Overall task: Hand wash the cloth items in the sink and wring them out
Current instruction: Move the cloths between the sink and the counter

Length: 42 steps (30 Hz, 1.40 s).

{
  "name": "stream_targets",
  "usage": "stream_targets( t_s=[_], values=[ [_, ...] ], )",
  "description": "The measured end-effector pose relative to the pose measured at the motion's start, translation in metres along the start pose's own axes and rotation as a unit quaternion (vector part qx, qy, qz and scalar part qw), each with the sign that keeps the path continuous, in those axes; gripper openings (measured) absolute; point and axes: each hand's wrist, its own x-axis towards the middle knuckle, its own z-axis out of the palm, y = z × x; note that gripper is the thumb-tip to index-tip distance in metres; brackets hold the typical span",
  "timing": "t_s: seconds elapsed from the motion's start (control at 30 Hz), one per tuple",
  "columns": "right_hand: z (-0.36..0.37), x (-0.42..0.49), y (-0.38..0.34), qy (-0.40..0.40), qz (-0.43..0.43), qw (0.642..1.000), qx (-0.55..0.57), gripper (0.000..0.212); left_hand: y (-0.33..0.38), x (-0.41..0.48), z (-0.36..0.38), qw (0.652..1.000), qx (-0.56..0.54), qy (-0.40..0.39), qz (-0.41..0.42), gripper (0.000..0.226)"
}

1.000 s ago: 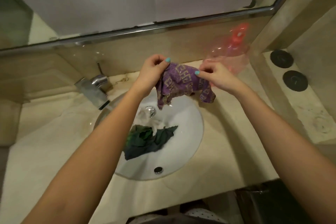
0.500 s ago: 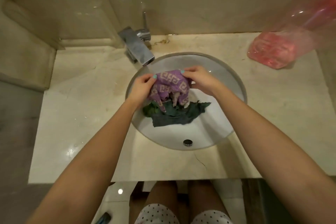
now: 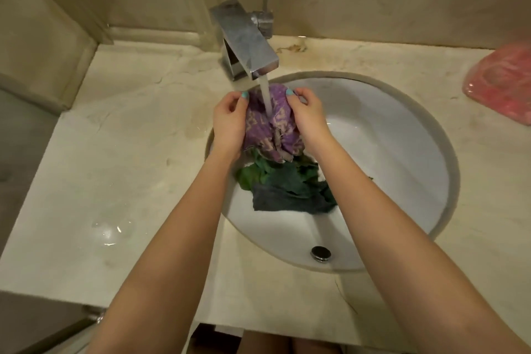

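While water pours from the faucet (image 3: 247,43) at upper centre, left hand (image 3: 230,121) and right hand (image 3: 309,118) pinch the purple cloth (image 3: 268,129) between curled fingers; green cloth (image 3: 287,187) below, in the sink (image 3: 402,152)

Now the purple cloth (image 3: 260,131) catches faucet (image 3: 244,40) water.

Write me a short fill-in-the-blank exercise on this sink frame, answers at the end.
The left hand and right hand hold the ____ patterned cloth under the running faucet.
In the sink below them lies a second cloth, coloured ____.
A pink plastic item sits on the counter at the person's far ____.
Missing words: purple; green; right.
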Motion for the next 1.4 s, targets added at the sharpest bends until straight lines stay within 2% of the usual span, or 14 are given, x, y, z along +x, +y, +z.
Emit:
stream_targets(
  t_s=[0.1,0.23,0.3,0.43,0.57,0.67,0.77,0.83,1.07,1.13,1.2,1.3,1.4],
  values=[
    [0.002,0.004,0.014,0.01,-0.018,0.999,0.041,0.012,-0.011,0.0,0.002,0.999,0.025,0.0,0.045,0.019],
    [0.0,0.009,0.026,0.029,-0.028,0.997,0.07,0.033,-0.024,0.003,0.004,0.995,0.047,-0.007,0.092,0.019],
    [-0.001,0.009,0.03,0.03,-0.037,0.996,0.082,0.029,-0.028,0.003,0.006,0.994,0.05,-0.013,0.101,0.02],
    [-0.005,0.005,0.035,0.014,-0.077,0.993,0.093,0.016,-0.031,0.005,0.01,0.994,0.043,-0.012,0.101,0.02],
    [-0.01,0.004,0.042,0.016,-0.099,0.991,0.085,0.018,-0.029,0.008,0.016,0.993,0.053,-0.055,0.088,0.016],
    [-0.013,0.006,0.038,0.016,-0.121,0.99,0.072,0.019,-0.026,0.011,0.013,0.993,0.027,-0.068,0.092,0.022],
    [-0.014,0.001,0.029,0.008,-0.151,0.988,0.04,0.029,-0.022,0.01,0.008,0.992,-0.004,-0.074,0.097,0.026],
    [-0.013,-0.003,0.026,-0.003,-0.168,0.986,0.019,0.021,-0.023,0.009,0.007,0.992,-0.011,-0.074,0.106,0.025],
    [-0.011,-0.014,0.02,0.008,-0.143,0.989,0.035,0.034,-0.021,0.003,0.006,0.993,-0.041,-0.06,0.096,0.024],
    [-0.004,-0.019,0.017,-0.015,-0.137,0.99,0.043,0.033,-0.016,-0.004,0.013,0.992,-0.067,-0.061,0.092,0.023],
    [0.009,-0.023,0.016,-0.037,-0.158,0.987,-0.008,0.031,-0.012,-0.008,0.021,0.991,-0.093,-0.059,0.074,0.019],
    [0.027,-0.028,0.013,0.031,-0.211,0.971,-0.104,0.032,-0.014,-0.016,0.032,0.993,-0.07,-0.08,0.048,0.015],
    [0.03,-0.022,0.009,0.124,-0.221,0.965,-0.071,0.034,-0.015,-0.028,0.04,0.992,-0.029,-0.095,0.073,0.02]
  ],
)
